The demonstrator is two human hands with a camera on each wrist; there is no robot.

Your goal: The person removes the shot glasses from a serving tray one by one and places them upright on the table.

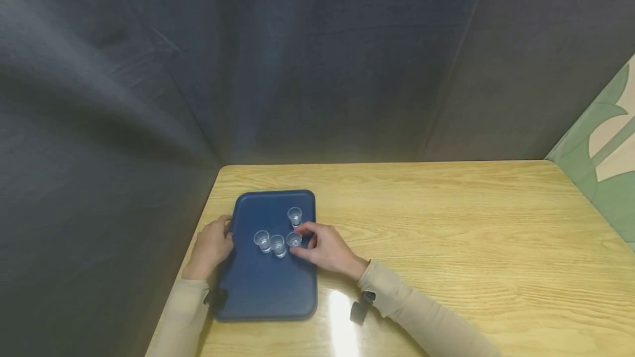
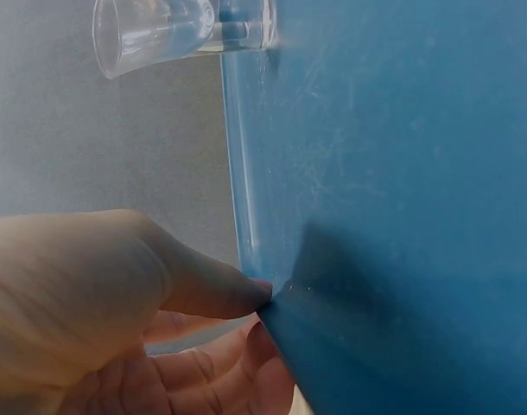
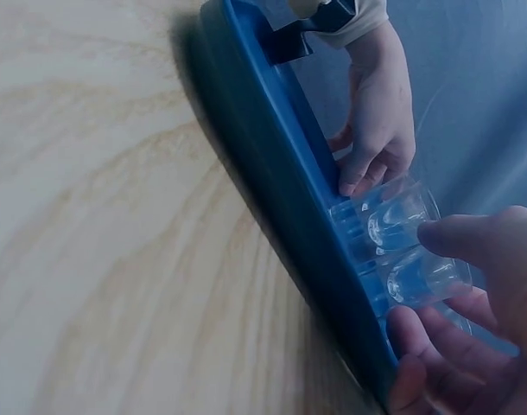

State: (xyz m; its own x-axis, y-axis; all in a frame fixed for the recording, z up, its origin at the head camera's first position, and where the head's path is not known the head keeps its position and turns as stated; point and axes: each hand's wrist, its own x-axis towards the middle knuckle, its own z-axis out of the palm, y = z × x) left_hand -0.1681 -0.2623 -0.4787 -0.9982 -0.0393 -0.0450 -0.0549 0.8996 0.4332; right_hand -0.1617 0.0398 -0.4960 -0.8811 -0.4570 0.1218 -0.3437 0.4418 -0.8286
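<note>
A blue tray (image 1: pixel 268 291) lies on the table with several small clear shot glasses standing upright on it. At its left edge my left hand (image 1: pixel 210 247) grips the rim, thumb (image 2: pixel 220 290) on top and fingers curled underneath. My right hand (image 1: pixel 327 247) reaches over the right edge and pinches one shot glass (image 1: pixel 294 240) between thumb and fingers. Just left of that glass stand a second glass (image 1: pixel 278 245) and a third glass (image 1: pixel 262 241), close together in a row. Another glass (image 1: pixel 295 216) stands farther back, beyond the right fingertips.
The wooden table (image 1: pixel 446 236) stretches away to the right of the tray. Dark curtains (image 1: pixel 347 59) hang behind the table and along its left side. A green and beige leaf-patterned cloth (image 1: pixel 610 153) is at the far right.
</note>
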